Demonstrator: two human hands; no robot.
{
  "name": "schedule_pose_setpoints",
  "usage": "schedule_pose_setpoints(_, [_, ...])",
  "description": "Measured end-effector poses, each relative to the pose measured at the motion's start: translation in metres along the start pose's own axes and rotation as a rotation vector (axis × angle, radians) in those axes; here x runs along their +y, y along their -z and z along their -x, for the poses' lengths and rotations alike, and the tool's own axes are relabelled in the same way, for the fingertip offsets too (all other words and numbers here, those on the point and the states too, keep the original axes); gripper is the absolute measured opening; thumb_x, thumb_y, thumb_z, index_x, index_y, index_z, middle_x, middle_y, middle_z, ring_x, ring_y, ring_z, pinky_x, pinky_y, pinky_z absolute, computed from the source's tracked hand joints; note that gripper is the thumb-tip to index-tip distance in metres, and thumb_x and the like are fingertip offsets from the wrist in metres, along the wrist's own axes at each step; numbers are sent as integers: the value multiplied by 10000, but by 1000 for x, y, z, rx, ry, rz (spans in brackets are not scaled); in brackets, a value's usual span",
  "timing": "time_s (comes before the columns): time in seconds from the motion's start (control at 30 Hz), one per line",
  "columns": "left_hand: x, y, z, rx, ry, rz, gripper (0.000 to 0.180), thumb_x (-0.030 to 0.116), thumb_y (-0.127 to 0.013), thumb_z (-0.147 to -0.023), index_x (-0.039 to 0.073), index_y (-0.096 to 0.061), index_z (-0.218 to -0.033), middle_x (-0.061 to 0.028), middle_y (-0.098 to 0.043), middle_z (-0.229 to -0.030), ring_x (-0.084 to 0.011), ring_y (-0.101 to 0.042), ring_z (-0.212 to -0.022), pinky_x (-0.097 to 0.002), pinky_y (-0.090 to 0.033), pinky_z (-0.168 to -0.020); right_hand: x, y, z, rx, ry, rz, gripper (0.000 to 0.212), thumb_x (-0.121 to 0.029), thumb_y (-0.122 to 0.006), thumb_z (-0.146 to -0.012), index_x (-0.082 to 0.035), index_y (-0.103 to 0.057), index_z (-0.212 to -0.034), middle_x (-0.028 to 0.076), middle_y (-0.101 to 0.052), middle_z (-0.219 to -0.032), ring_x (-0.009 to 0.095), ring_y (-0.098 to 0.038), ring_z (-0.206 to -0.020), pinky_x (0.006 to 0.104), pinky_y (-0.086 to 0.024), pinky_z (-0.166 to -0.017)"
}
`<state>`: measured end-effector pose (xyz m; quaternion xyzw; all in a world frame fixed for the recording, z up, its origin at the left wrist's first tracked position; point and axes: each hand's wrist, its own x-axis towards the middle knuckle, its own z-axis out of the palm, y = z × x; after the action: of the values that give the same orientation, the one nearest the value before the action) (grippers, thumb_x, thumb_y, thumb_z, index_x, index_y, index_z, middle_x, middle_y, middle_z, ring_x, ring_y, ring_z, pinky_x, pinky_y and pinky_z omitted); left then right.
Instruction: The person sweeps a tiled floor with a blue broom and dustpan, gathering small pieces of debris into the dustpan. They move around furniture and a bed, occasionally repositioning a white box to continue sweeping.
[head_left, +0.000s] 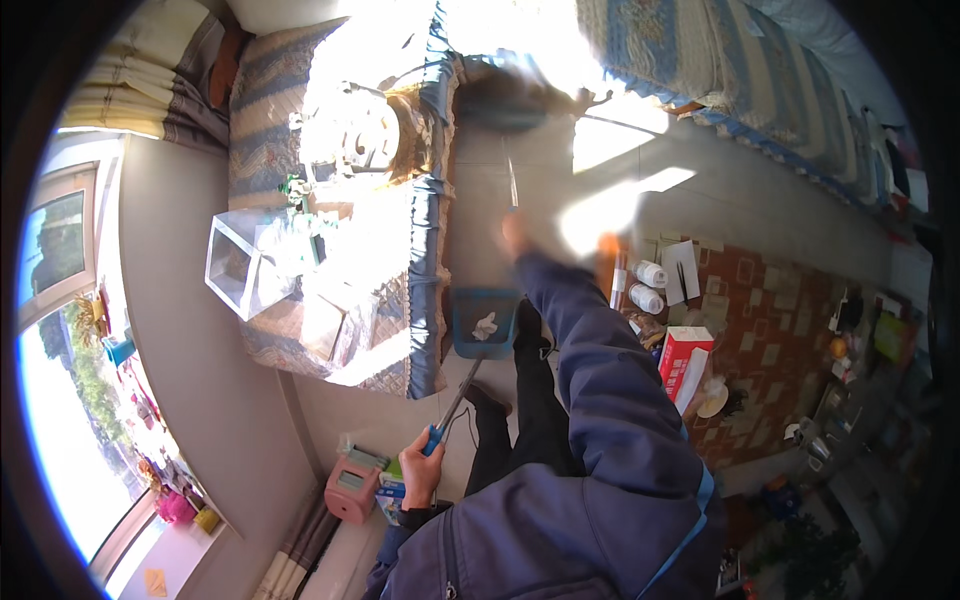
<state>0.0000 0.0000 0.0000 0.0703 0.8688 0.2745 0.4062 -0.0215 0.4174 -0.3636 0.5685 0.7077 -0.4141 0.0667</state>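
Observation:
My left hand (420, 468) is closed around the blue handle of a long tool (457, 398) with a thin dark shaft. The shaft points up and away, its far end close to a blue open bin (456, 322) holding crumpled white paper (485, 327). Stretched far forward over the floor, my right hand (513, 236) is smeared by motion, so its fingers do not show. Just beyond it runs a thin pale strip (513, 178); whether the hand holds it cannot be made out.
On the left, a sunlit bed or couch (425, 250) with a ruffled blue edge carries a clear box (235, 265). At right, a patterned table (770, 330) bears white bottles (646, 297) and a red-and-white box (683, 362). A pink case (352, 488) stands near the wall.

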Motion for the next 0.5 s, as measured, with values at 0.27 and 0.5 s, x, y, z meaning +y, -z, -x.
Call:
schedule_pose_setpoints(0.27, [-31,17,24,-10,-33,14,371,95,-635,-769,-9,-628,-1126,-106,-621,-703,-60,-561,-702,-256,-470,-662,18,22,110,-57,-205,-17,260,-115,-529,-822,45,-638,-996,290,-618,-1024,405,-612,-978,446,-516,-827])
schedule_pose_setpoints(0.5, [-83,32,47,-23,-222,12,402,103,-616,-755,-9,-617,-1141,-139,-578,-644,-83,-520,-607,-291,-447,-585,156,-27,298,-133,-2,135,267,-130,-502,-856,98,-601,-953,285,-630,-926,402,-646,-807,449,-529,-675])
